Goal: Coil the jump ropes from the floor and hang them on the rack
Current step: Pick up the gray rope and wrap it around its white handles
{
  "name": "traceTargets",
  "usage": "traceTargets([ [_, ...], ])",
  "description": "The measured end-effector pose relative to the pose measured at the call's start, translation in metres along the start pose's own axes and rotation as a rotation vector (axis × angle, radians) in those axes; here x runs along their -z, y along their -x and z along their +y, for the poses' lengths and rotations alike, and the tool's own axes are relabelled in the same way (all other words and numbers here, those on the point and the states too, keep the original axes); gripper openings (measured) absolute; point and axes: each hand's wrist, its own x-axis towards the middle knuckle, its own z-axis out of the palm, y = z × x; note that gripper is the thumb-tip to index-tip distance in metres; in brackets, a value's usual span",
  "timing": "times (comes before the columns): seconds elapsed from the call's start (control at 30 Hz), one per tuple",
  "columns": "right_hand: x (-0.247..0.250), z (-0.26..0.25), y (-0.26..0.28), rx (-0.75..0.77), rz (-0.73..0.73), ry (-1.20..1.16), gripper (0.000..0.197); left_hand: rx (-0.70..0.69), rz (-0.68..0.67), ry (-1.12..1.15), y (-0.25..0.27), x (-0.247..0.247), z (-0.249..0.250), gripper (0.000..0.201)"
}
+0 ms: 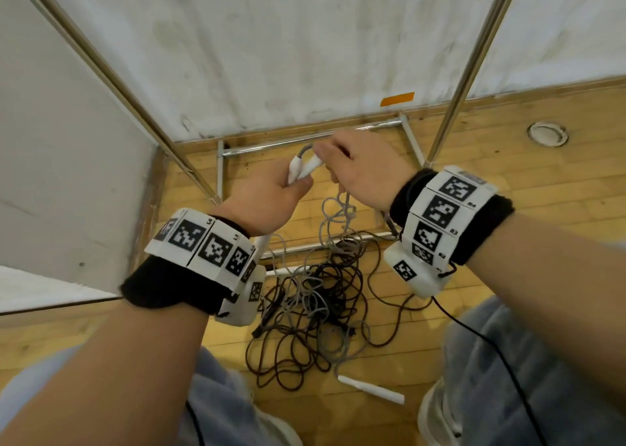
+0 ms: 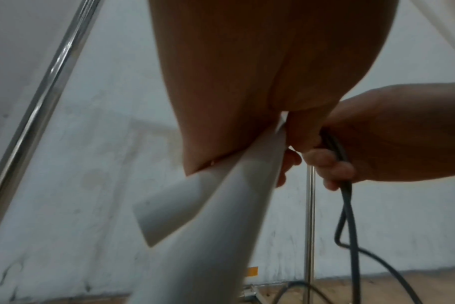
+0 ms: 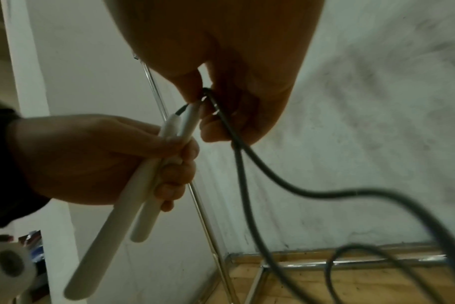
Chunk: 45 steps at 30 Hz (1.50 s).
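Head view, left hand [image 1: 267, 198] gripping handles [image 1: 303, 169] (paired), right hand [image 1: 362, 171] pinching cord [image 3: 237, 164]

Two smooth, matt white plastic handles [image 3: 133, 185] lie gripped in the left hand [image 3: 96, 162]; a thin, dull grey cord [image 3: 249, 164], rubbery in look, runs from the fingers of the right hand [image 3: 221, 61]. Beyond both hands, polished, glossy metal rack tubes [image 1: 305, 138] stand on a varnished wood-strip floor [image 1: 525, 188]. Behind these, the white wall [image 1: 288, 38] is matt, scuffed and stained. Below the hands lies a tangle of dark and grey cords [image 1: 315, 310].
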Motion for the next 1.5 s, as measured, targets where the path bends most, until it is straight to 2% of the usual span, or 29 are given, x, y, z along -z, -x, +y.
traceTargets([
  [0.1, 0.006, 0.001, -0.001, 0.009, -0.059, 0.099, 0.043, 0.021, -0.038, 0.0, -0.002, -0.002, 0.005, 0.017],
  [0.17, 0.007, 0.001, -0.004, -0.007, -0.038, 0.059, 0.046, 0.019, -0.038, -0.006, -0.003, 0.0, 0.008, 0.017],
  [0.33, 0.011, -0.002, -0.012, -0.081, 0.105, -0.355, 0.041, -0.042, 0.055, 0.141, -0.001, 0.008, 0.01, 0.013],
  [0.4, 0.017, -0.003, -0.014, -0.116, 0.159, -0.511, 0.042, -0.04, 0.069, 0.127, 0.002, 0.01, 0.006, 0.007],
  [0.53, 0.029, -0.005, -0.016, -0.177, 0.229, -0.772, 0.038, -0.019, 0.139, 0.157, 0.01, 0.008, 0.0, 0.01],
  [0.7, 0.038, -0.013, -0.017, -0.171, 0.238, -0.721, 0.037, -0.077, 0.298, 0.191, 0.016, 0.013, 0.01, 0.005],
  [0.77, 0.045, -0.017, -0.015, -0.181, 0.227, -0.784, 0.038, -0.1, 0.333, 0.233, 0.02, 0.015, 0.02, 0.004],
  [0.83, 0.053, -0.022, -0.012, -0.188, 0.211, -0.89, 0.039, -0.117, 0.359, 0.294, 0.024, 0.015, 0.028, 0.009],
  [1.03, 0.066, -0.03, 0.008, -0.166, 0.247, -1.029, 0.031, -0.163, 0.385, 0.379, 0.033, 0.008, 0.046, 0.006],
  [1.2, 0.077, -0.03, 0.01, -0.191, 0.279, -1.226, 0.033, -0.209, 0.49, 0.238, 0.037, 0.0, 0.051, 0.014],
  [1.27, 0.074, -0.031, 0.005, -0.186, 0.312, -1.181, 0.036, -0.173, 0.465, 0.238, 0.034, -0.001, 0.05, 0.009],
  [1.37, 0.06, -0.027, -0.003, -0.187, 0.357, -0.891, 0.042, -0.138, 0.383, 0.434, 0.028, 0.004, 0.048, 0.01],
  [1.5, 0.039, -0.018, -0.01, -0.116, 0.257, -0.533, 0.033, -0.052, 0.243, 0.77, 0.021, 0.012, 0.046, 0.011],
])
